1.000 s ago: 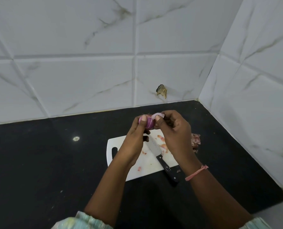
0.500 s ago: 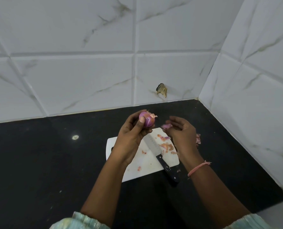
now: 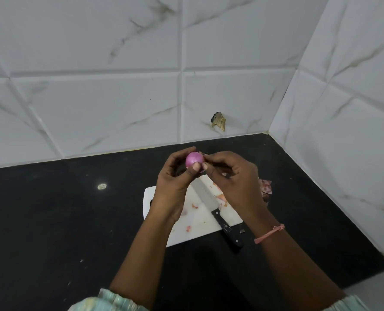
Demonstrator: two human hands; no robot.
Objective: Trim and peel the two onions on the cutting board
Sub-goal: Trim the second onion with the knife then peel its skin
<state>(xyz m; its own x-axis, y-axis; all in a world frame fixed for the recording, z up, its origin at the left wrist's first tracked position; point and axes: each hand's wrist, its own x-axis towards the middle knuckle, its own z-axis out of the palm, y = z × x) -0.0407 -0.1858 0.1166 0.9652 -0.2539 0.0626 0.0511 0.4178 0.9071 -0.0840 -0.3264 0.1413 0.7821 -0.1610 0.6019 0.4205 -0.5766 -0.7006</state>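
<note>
Now left hand [image 3: 175,176] cradles onion [image 3: 194,160] (right hand [image 3: 231,173] pinching its edge)

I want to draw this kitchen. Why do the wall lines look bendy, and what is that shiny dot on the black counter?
In the head view, the wide-angle lens bows the wall tile seams near the edges; the pale dot looks like glare on the glossy countertop; light is soft, with no hard shadows, and the onion appears sharp.

One onion [image 3: 194,160], one knife [image 3: 218,212], one cutting board [image 3: 200,227], two hands [image 3: 175,182].
</note>
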